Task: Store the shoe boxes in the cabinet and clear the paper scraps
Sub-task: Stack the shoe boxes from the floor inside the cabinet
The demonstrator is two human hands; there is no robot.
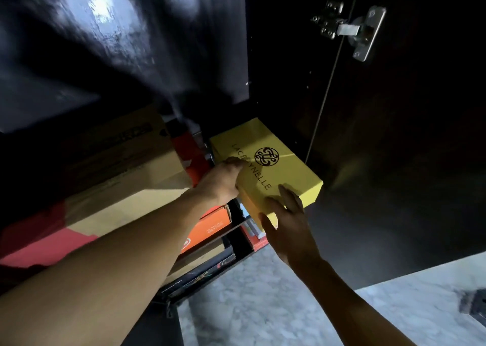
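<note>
A yellow shoe box [289,169] bearing a black emblem sits just right of centre, on a shelf in the dark cabinet [276,56]. The left hand [219,181] grips the box's 9 o'clock edge, fingers curled over the lid. The right hand [289,227] presses its near end at 5 o'clock, fingers straight and spread. A brown cardboard box [123,167] stands at 9 o'clock, an orange box [210,227] beneath it. A metal hinge [349,29] shows at 1 o'clock, marble floor [249,306] at 6.
</note>
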